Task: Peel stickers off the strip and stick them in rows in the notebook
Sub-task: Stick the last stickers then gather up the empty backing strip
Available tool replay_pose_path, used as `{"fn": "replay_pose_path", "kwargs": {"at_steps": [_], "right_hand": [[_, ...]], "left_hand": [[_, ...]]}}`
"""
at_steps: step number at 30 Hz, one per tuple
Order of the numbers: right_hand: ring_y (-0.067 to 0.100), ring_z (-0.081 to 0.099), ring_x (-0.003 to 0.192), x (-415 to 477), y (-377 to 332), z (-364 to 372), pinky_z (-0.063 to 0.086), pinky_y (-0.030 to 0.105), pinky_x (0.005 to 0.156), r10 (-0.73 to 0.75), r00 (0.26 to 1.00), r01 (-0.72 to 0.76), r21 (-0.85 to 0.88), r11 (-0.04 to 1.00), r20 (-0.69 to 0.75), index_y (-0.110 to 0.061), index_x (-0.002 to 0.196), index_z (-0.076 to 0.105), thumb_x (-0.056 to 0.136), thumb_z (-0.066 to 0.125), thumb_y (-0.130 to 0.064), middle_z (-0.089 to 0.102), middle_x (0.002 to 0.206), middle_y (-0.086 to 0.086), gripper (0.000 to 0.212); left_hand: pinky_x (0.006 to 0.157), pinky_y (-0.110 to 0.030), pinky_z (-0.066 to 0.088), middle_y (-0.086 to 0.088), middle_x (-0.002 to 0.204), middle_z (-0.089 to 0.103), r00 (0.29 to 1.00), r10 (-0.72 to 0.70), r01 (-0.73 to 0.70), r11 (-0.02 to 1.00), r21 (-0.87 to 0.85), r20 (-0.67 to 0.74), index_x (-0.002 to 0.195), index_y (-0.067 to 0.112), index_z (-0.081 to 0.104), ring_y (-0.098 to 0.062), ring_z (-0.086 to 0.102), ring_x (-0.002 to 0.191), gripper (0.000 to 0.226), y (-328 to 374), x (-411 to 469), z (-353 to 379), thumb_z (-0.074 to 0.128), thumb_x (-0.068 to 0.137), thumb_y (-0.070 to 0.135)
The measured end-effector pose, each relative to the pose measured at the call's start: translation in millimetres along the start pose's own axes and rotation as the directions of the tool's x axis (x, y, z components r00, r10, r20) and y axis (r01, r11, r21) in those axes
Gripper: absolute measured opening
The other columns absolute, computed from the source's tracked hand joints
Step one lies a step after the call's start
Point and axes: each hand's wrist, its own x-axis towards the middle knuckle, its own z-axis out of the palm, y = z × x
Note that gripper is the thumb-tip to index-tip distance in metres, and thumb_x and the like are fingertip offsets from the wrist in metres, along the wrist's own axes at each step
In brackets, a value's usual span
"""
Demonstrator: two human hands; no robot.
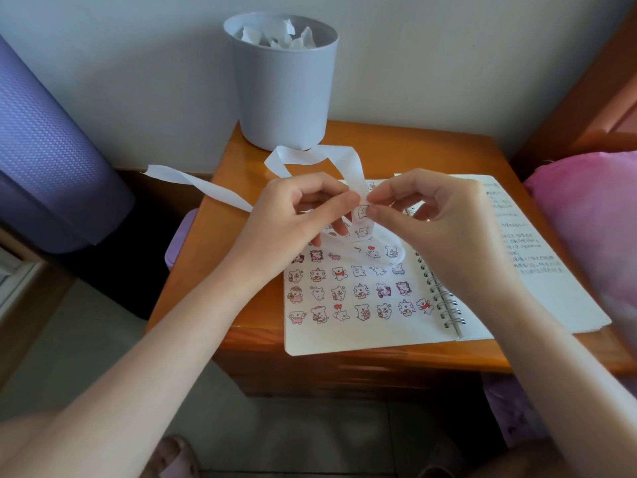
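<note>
An open spiral notebook (344, 336) lies on a small wooden table (241, 167); its left page carries several rows of small bear stickers. A long white sticker strip (310, 155) loops above the page, and its empty tail trails off to the left. My left hand (293, 212) pinches the strip just above the page. My right hand (434, 215) meets it from the right, its thumb and forefinger pinching at a sticker (362, 211) on the strip. Part of the upper sticker rows is hidden under my hands.
A grey bin (282, 84) with crumpled white paper stands at the table's back edge against the wall. A purple quilted object (44, 150) is at the left, pink fabric (593, 215) at the right. The notebook's right page has handwriting. Tiled floor lies below.
</note>
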Motion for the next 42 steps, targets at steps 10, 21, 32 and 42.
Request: {"fn": "replay_pose_path", "kwargs": {"at_steps": [10,21,32,42], "right_hand": [[0.001,0.053,0.071,-2,-2,1,0.041,0.013,0.062,0.013,1.000,-0.011,-0.087,0.996,0.022,-0.027,0.081,0.067,0.081,0.072,-0.024,0.060,0.078,-0.017,0.006],[0.008,0.049,0.075,-18,-22,-3,0.037,0.013,0.066,-0.102,0.994,0.109,-0.171,0.979,0.047,-0.024,0.081,0.064,0.083,0.068,-0.021,0.059,0.078,-0.017,0.006],[-0.004,0.050,0.052,-41,-46,17,0.037,0.004,0.053,0.216,0.814,-0.309,0.086,0.947,0.539,-0.019,0.073,0.072,0.078,0.072,-0.020,0.064,0.062,-0.016,0.005],[-0.006,0.051,0.052,-45,-48,25,0.039,0.005,0.054,0.254,0.800,-0.321,0.030,0.947,0.543,-0.017,0.073,0.073,0.078,0.072,-0.018,0.060,0.056,-0.017,0.005]], "left_hand": [[0.047,-0.015,0.045,0.014,0.065,0.068,1.000,-0.025,0.025,1.000,0.004,-0.002,0.086,0.011,0.070,-0.002,0.063,0.058,0.010,-1,0,1,0.063,0.089,0.018],[0.045,-0.017,0.046,0.011,0.064,0.068,0.999,-0.031,0.031,0.999,-0.023,-0.013,0.087,0.007,0.069,-0.004,0.063,0.058,0.013,-5,3,-1,0.062,0.090,0.017],[0.048,-0.022,0.044,0.007,0.065,0.067,0.999,-0.035,0.034,0.998,-0.045,-0.021,0.084,0.007,0.068,-0.007,0.064,0.061,0.013,-7,2,-1,0.061,0.092,0.015],[0.047,-0.019,0.045,0.010,0.066,0.067,1.000,-0.027,0.027,0.999,-0.038,0.002,0.082,0.012,0.067,-0.006,0.064,0.061,0.013,-7,2,-1,0.060,0.092,0.016]]}}
